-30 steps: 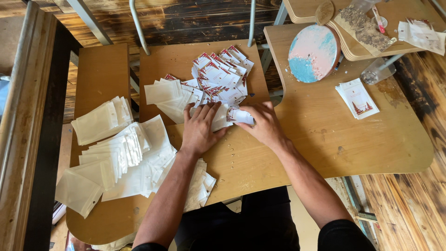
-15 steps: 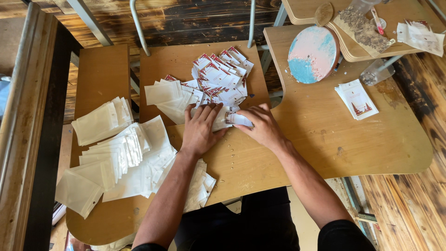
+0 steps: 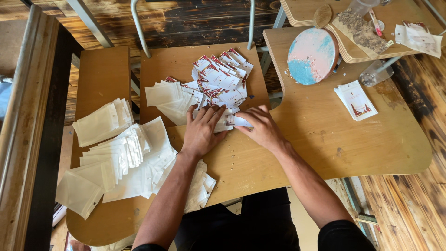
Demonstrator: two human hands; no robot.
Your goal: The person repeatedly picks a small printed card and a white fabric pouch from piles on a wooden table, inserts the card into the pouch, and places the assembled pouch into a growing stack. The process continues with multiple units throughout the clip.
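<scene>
Wooden desk (image 3: 325,139): both hands (image 3: 202,132) flat on cards (image 3: 223,86).

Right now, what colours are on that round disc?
Pink and turquoise blue, in blotches, on the round disc; head view.

You have two hands on the desk: left hand (image 3: 202,132), right hand (image 3: 260,128). Beyond your fingers lies one heap of cards (image 3: 220,81), too many to count. Left of your left hand, one spread of pouches (image 3: 121,158). Right of your right hand: one disc (image 3: 312,56), one small card stack (image 3: 356,100).
</scene>
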